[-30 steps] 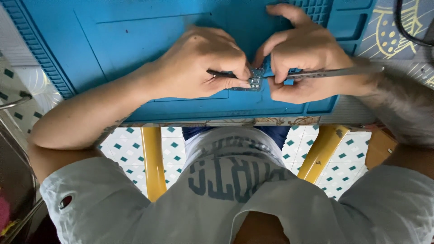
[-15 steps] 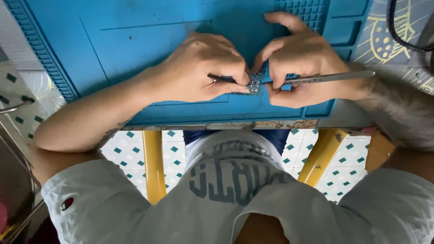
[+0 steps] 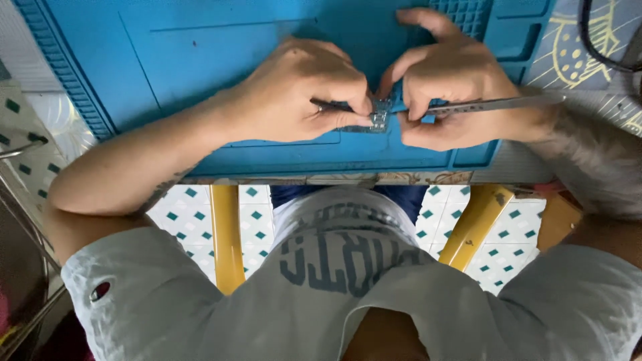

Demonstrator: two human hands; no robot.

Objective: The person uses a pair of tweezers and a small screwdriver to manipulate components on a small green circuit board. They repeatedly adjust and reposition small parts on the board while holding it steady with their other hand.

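My left hand [image 3: 301, 93] rests on the blue work mat [image 3: 167, 60] and pinches a small grey circuit board [image 3: 380, 122] between thumb and fingers; a thin dark tool pokes out under the thumb. My right hand [image 3: 455, 80] is shut on metal tweezers [image 3: 495, 104], whose long handle runs out to the right while the tips meet the board. Both hands touch at the board, near the mat's front edge. Most of the board is hidden by the fingers.
The mat has a grid of small compartments [image 3: 468, 13] at the back right. A black cable [image 3: 602, 47] curves over the patterned tablecloth at the far right. Yellow table legs [image 3: 226, 234] and a tiled floor show below the table edge.
Both hands, with the board and tweezers, have stayed together on the mat; they sit slightly higher in view than before. Grips are unchanged.
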